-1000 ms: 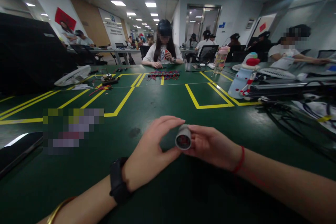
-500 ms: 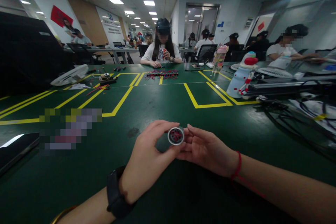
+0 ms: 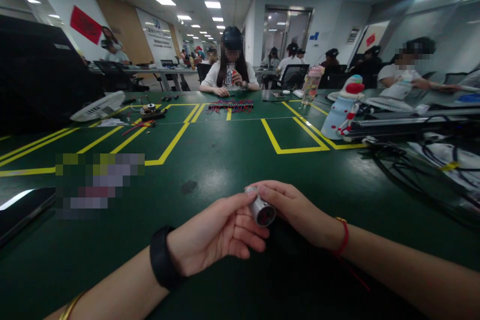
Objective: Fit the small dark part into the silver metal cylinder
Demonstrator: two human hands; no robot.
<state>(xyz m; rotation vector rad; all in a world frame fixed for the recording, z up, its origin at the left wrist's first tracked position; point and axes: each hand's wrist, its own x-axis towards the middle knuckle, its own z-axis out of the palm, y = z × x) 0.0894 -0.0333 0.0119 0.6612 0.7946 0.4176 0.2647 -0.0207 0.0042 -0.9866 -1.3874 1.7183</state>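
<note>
Metal cylinder point(image 3: 257, 205) is sitting between both hands, open end facing the wearer!

Right up close, a black wristband point(image 3: 164, 257) is circling the left wrist and a red cord point(image 3: 344, 237) is hanging at the right. The left hand point(image 3: 213, 232) is holding itself half open: thumb touching the casing's far left part, fingers curling loosely below. Whether it is bearing weight, I cannot tell. The right hand point(image 3: 300, 212) is closing over the right side, fingertips lying on top. Neither hand is clearly nearer; both are touching. And the long axis? It is slanting from far left to near right, the hollow mouth pointing toward the wearer and a little rightward.

Beyond, the green table point(image 3: 210, 160) is stretching away, black cables point(image 3: 401, 175) tangling at right, a blue bottle point(image 3: 335, 119) standing behind them. Farther still, coloured wires point(image 3: 230, 106) are lying before a seated person point(image 3: 212, 76), who is holding something orange-red.
</note>
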